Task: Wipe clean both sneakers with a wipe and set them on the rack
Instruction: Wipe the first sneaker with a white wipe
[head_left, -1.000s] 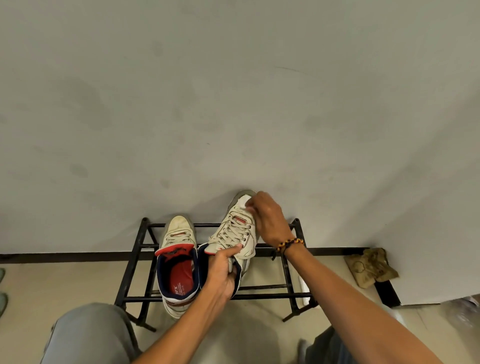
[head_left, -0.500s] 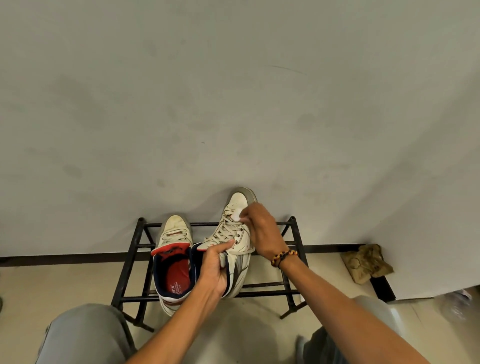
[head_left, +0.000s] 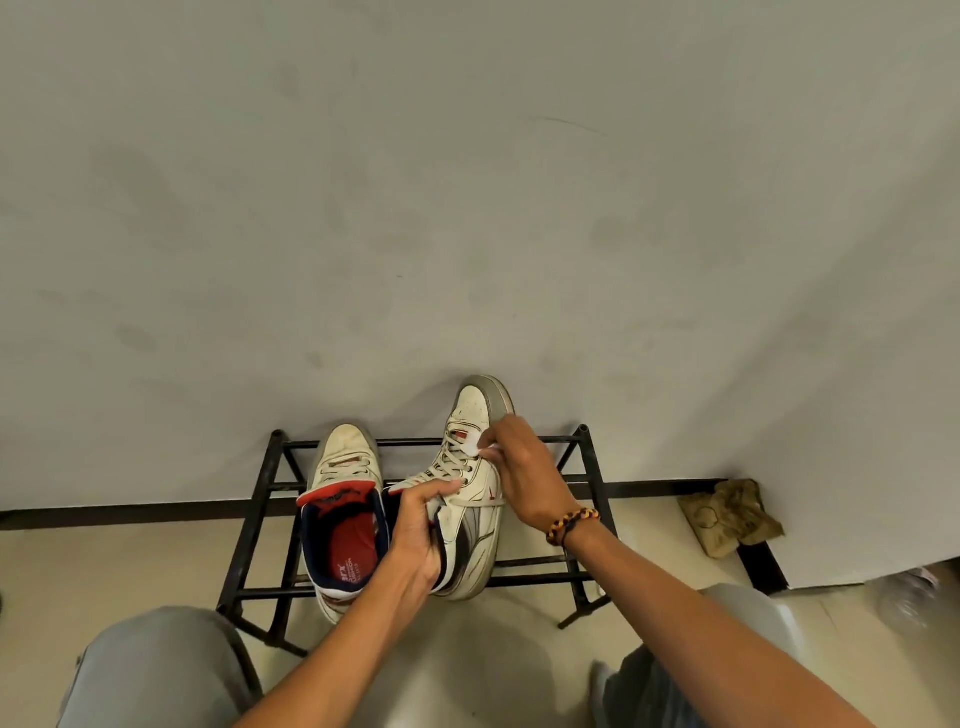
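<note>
Two white sneakers with red and navy lining are at the black metal rack (head_left: 584, 457). The left sneaker (head_left: 345, 499) lies on the rack's top bars, opening toward me. My left hand (head_left: 415, 530) grips the right sneaker (head_left: 475, 499) at its collar and holds it tilted, toe up against the wall. My right hand (head_left: 524, 480) pinches a small white wipe (head_left: 480, 447) and presses it on the right sneaker's upper beside the laces. Most of the wipe is hidden under my fingers.
The rack stands against a plain grey wall (head_left: 467, 208) on a pale floor. A crumpled brown cloth (head_left: 730, 514) lies on the floor to the right by the black skirting. My knees in grey trousers (head_left: 156, 670) frame the bottom of the view.
My right hand with the wipe has slid down from the toe toward the laces and side of the right sneaker. My left hand keeps its grip on the collar.
</note>
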